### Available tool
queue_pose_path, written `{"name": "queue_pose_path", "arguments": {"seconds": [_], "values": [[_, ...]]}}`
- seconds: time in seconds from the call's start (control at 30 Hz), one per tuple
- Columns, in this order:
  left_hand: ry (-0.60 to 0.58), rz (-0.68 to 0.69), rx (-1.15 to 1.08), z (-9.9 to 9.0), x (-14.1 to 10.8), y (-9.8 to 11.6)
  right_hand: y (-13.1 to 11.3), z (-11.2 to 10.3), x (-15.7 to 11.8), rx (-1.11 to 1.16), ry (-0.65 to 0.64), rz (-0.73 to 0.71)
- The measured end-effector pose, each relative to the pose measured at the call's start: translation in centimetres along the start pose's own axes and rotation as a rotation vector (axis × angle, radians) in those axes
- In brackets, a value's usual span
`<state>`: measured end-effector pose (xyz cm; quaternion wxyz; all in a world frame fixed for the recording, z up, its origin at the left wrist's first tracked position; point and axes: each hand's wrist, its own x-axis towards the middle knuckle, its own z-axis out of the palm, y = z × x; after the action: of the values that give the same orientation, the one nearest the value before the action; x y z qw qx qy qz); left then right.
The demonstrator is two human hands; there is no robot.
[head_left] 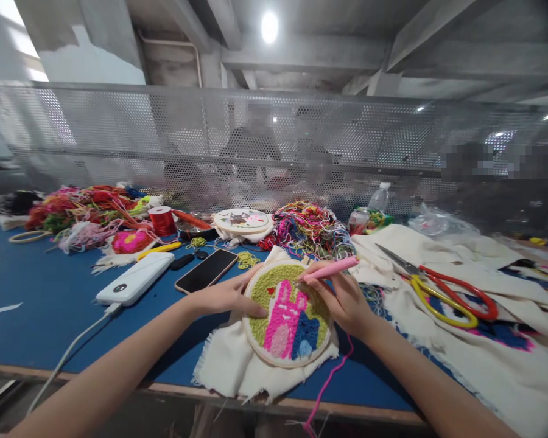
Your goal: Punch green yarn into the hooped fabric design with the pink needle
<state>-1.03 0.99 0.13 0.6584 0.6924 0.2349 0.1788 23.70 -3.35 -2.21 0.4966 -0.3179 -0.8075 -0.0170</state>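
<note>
The person's left hand (232,295) has a grasping grip on the left side of a round, pale-rimmed embroidery hoop (288,365), thumb lying over the front; the rest of the fingers are partly hidden. This hold likely steadies the hoop, which leans up from the near edge of the blue tabletop (50,331), its worked face turned towards the person. The green, pink and blue looped design (283,313) is thus easy to see.

The right hand (347,301) grips a slim pink pen-like tool (333,267) between thumb and fingers, near the hoop's far right part. The pen-style hold probably gives fine control; whether the tip enters the cloth, I cannot tell. A strand of bright pink yarn (321,392) hangs slack below the right hand, over the near edge, presumably so it runs freely. Loose cream fabric (228,359) spreads beneath the hoop, away from the design.

A black-screened phone (207,271) and a white rectangular power bank (137,278) lie left, outside the working spot. Red-and-yellow-handled metal scissors (413,272) rest right on cream cloth (475,261), seemingly parked within reach. A tangled multicoloured yarn heap (313,228) sits on the far side.
</note>
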Motion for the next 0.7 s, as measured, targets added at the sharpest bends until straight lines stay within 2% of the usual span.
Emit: {"name": "queue_pose_path", "arguments": {"seconds": [0.4, 0.53, 0.7], "values": [[-0.002, 0.021, 0.027, 0.04, 0.01, 0.10, -0.11, -0.13, 0.05, -0.020, 0.005, -0.043], [0.016, 0.000, 0.049, 0.06, 0.00, 0.04, 0.06, -0.03, -0.01, -0.033, -0.035, -0.092], [0.012, 0.030, 0.044, 0.23, 0.06, -0.03, 0.15, 0.47, 0.29, 0.050, -0.127, 0.006]]}}
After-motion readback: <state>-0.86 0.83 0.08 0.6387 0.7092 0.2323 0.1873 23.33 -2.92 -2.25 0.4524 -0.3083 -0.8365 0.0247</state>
